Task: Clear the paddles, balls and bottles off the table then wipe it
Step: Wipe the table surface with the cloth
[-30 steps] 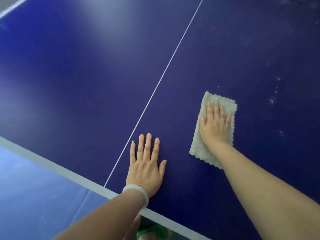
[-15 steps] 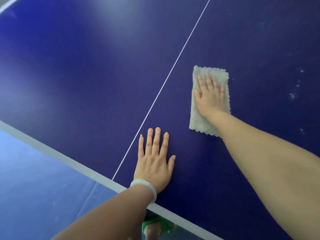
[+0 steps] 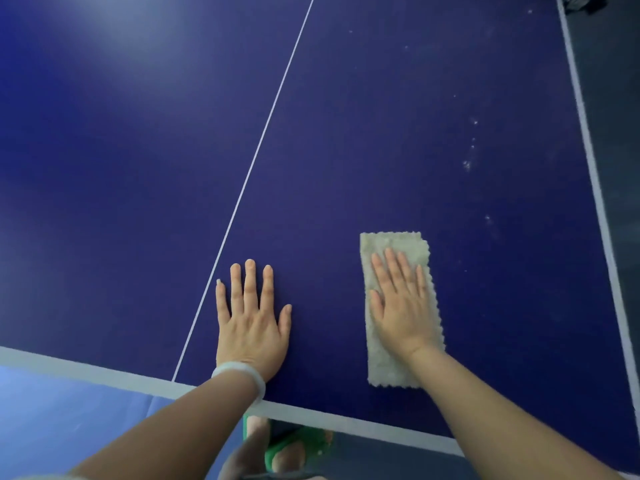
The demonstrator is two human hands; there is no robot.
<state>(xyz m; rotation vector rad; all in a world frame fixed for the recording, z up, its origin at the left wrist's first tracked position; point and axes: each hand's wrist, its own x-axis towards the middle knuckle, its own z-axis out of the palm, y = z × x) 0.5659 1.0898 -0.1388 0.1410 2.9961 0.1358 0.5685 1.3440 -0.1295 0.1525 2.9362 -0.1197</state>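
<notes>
On the ping-pong table, the right hand, fingers flat, is dragging the grey cloth back to the near edge; the empty left hand is lying flat; specks are awaiting wiping.

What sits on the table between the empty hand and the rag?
Nothing: the head view shows only bare dark blue table top between the flat left hand and the pale grey rectangular cloth that the right hand presses down.

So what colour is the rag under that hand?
Pale beige-grey cloth, pressed flat by the right hand; the head view shows it.
</notes>
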